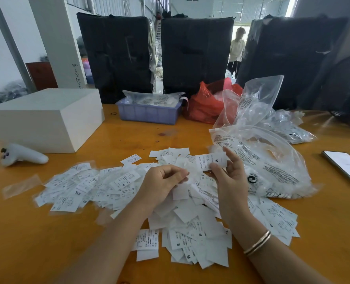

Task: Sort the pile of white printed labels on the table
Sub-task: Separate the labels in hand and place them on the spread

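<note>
orange table [26, 242]: right hand [231, 181] pinches m label [212, 161].

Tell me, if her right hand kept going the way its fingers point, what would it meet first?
Probably the clear printed plastic bag just beyond the right hand, which pinches a label marked M. Depth is hard to judge in one view.

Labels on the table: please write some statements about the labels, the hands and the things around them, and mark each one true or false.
1. The right hand holds up a label printed with the letter M. True.
2. The pile of labels lies inside the blue tray. False: it is spread on the bare wooden table.
3. A phone lies on the table at the right. True.
4. The red bag is left of the white box. False: it is to the right, past the tray.
5. The right wrist wears bangles. True.
</note>
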`<state>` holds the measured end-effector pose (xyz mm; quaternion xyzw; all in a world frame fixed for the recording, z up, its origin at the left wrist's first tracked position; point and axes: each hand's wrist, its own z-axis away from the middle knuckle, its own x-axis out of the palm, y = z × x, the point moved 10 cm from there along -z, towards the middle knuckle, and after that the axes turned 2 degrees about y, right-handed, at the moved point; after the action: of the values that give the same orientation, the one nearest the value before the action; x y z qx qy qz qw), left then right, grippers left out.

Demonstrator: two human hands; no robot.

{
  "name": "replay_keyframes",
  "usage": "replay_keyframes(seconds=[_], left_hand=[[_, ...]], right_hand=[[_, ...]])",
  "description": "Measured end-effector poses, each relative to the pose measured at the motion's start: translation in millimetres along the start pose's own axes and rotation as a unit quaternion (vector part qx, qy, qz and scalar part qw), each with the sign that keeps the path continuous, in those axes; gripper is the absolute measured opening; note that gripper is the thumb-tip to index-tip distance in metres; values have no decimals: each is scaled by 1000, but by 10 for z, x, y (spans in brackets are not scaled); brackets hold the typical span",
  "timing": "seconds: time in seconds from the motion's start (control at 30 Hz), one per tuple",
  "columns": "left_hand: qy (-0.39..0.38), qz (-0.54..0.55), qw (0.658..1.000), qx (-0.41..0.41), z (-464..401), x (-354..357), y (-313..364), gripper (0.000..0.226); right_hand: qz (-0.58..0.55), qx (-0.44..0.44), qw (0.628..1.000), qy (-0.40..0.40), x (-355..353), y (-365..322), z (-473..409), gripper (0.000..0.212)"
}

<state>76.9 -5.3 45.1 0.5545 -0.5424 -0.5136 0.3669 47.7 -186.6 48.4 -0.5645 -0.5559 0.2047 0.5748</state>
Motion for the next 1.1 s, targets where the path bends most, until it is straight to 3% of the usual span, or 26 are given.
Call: replay_keyframes(seconds=[0.23,0.37,0.5,0.67,1.0,1.1], left_hand=[[5,4,1000,-6,-7,-11,-8,5],[18,38,999,-13,-5,-43,4,18],[18,47,999,-13,-7,-51,-7,6],[10,40,999,-13,2,-22,1,8],[19,40,999,-19,-4,-44,-7,8],[17,51,998,-22,-2,-40,-12,8]], right_hand=[[71,-28,994,-74,170,-20,52,41],[90,-29,990,-103,216,8,75,41],[64,-23,997,-46,99,1,37,36],[-23,18,999,23,-73,52,-19,27],[38,14,997,-58,133,85,45,29],[40,10,998,-50,131,76,46,27]])
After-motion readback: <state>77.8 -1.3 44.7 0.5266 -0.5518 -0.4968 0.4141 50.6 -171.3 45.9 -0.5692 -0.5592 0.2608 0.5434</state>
